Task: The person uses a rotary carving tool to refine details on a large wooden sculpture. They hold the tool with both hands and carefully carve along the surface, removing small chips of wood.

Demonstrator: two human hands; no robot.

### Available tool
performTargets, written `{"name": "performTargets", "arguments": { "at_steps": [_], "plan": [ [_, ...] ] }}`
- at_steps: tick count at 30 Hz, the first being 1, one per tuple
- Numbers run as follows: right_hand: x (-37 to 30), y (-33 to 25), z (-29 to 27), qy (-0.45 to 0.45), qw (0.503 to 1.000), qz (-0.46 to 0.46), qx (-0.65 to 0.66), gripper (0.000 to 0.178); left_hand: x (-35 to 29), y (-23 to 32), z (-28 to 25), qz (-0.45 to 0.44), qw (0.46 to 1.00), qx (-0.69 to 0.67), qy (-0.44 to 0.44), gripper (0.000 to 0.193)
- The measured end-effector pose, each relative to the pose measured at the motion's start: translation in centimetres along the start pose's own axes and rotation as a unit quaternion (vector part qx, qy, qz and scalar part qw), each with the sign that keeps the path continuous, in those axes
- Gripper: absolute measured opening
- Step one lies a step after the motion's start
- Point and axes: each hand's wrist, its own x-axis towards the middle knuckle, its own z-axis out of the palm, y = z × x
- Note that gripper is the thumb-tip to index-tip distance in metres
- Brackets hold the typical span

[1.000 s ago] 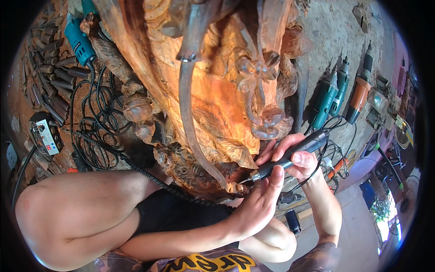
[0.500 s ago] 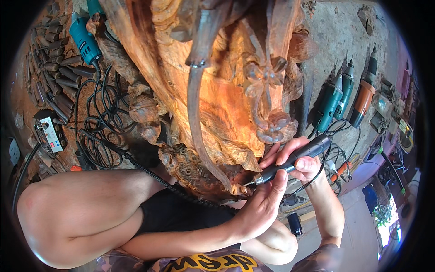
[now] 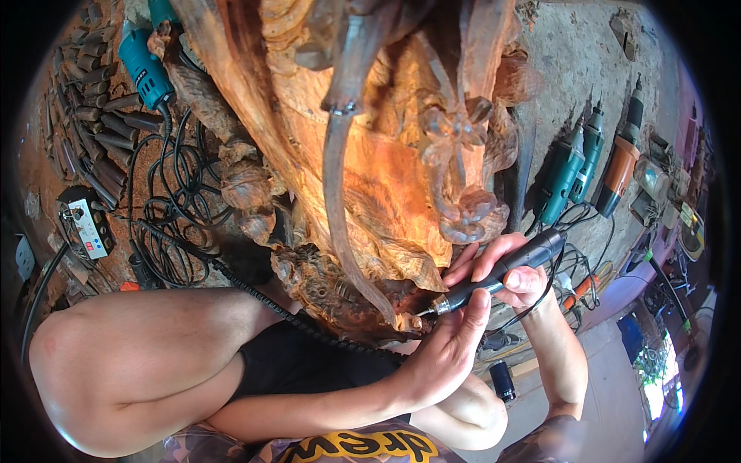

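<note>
A large carved wooden piece (image 3: 386, 170), orange-brown with curling stems and flower shapes, stands before me. My right hand (image 3: 519, 270) wraps its fingers and thumb around a black pen-shaped rotary carving tool (image 3: 532, 251). The tool slants down to the left, and its thin metal bit touches or nearly touches the carving's lower edge. My left hand (image 3: 451, 339) is at the tool's front end, thumb against the barrel. Its other fingers are mostly hidden behind the tool and the wood. A thin brown stem of the carving (image 3: 336, 193) curves down toward the bit.
Teal power grinders (image 3: 559, 181) and an orange one (image 3: 620, 174) lie at right. Another teal grinder (image 3: 145, 69), coiled black cables (image 3: 174, 185), a control box (image 3: 86, 228) and several carving bits or rods (image 3: 96, 131) are at left. A black cylinder (image 3: 502, 381) stands near my leg.
The upper part of the carving sits slightly farther right in view. Both hands keep their grip, and the tool has hardly moved.
</note>
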Motion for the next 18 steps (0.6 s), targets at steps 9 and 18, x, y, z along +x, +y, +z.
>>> {"name": "performTargets", "arguments": {
  "at_steps": [9,18],
  "plan": [
    [0.2,-0.2,0.3,0.005,1.000,0.005,-0.001,0.040,0.0,0.3,-0.6,-0.040,0.998,0.026,-0.035,0.063],
    [-3.9,-0.4,5.4,0.118,0.955,-0.195,-0.192,0.042,-1.1,1.9,-0.8,0.046,0.988,0.069,-0.130,0.054]
  ]
}}
